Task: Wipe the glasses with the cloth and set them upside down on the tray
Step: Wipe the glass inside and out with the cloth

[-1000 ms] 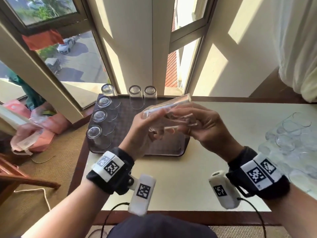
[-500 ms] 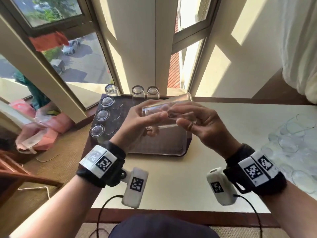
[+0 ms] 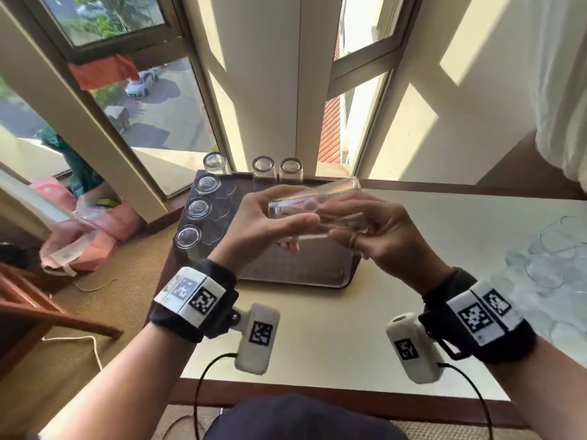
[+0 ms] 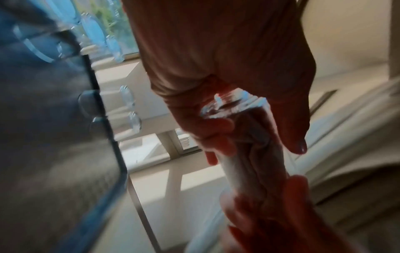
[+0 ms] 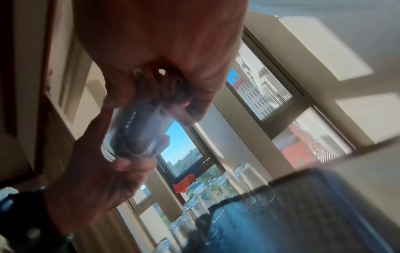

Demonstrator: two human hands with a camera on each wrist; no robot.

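A clear glass [image 3: 336, 193] lies nearly level in the air above the dark tray [image 3: 301, 268]. My left hand [image 3: 286, 223] grips its base end, with the thumb along the near side. My right hand [image 3: 355, 230] grips the other end. The left wrist view shows the glass [image 4: 244, 150] between my left hand [image 4: 257, 137] and right hand [image 4: 270, 214]. Something pale and wrinkled shows through the glass there; I cannot tell whether it is the cloth. In the blurred right wrist view, my right hand [image 5: 173, 102] also holds the glass [image 5: 138, 133]. Several glasses [image 3: 197, 208] stand upside down on the tray.
The upturned glasses line the tray's left and far edges. A cluster of clear glasses [image 3: 556, 265] sits at the right of the pale table [image 3: 317, 344]. Window frames and a wall rise just behind the tray. The floor drops off to the left.
Both hands have kept the glass over the tray. It has flattened a little, and my left thumb has slid further along its near side.
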